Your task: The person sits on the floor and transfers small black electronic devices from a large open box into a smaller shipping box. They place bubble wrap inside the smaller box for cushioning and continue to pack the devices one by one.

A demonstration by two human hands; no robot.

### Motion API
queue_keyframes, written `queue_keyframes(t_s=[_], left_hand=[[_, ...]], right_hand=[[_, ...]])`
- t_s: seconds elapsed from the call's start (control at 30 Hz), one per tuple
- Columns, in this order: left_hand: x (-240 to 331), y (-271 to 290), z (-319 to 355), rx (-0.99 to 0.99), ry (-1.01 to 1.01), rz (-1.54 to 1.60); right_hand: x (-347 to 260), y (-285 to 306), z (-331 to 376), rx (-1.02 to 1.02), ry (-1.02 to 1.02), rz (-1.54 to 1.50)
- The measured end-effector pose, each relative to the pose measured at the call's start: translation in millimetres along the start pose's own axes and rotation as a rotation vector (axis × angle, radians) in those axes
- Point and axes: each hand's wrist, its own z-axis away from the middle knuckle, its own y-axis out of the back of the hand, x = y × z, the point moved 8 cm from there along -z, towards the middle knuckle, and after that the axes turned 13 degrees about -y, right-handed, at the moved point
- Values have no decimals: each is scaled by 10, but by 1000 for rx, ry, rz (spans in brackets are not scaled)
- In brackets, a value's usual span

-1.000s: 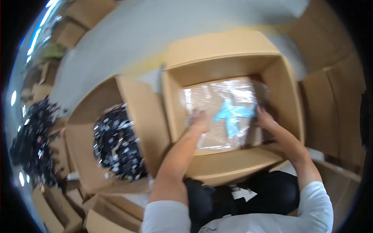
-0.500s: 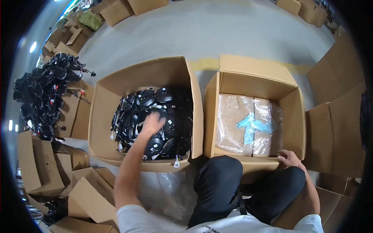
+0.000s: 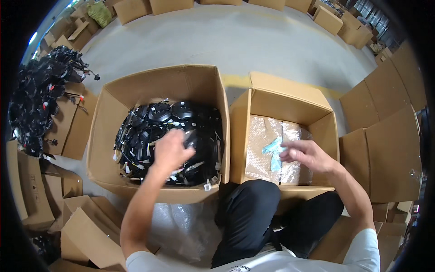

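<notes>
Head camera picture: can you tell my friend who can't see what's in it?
A person's left hand is over black wired parts in an open cardboard box; the right hand is above bubble wrap with blue strips in a second open box. A tangled black heap sits at far left.

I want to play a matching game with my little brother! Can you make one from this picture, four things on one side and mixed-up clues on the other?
Things:
1. left hand
2. light-blue strips
3. green sack
4. floor stripe

Clues:
A. far away, near the top left
B. yellow
C. over the black parts
D. lying on bubble wrap

Right pairs: 1-C, 2-D, 3-A, 4-B
</notes>
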Motion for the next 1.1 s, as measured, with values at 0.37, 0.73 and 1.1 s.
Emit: queue_keyframes(t_s=[0.37,0.73,1.1], left_hand=[[1630,628,-373,619,-713,348],[-955,-2598,-93,-510,255,66],[-507,-87,58,217,487,947]], right_hand=[[-139,-89,-389,327,-55,-646],[210,570,194,390,80,-726],[-53,430,312,343,240,-651]])
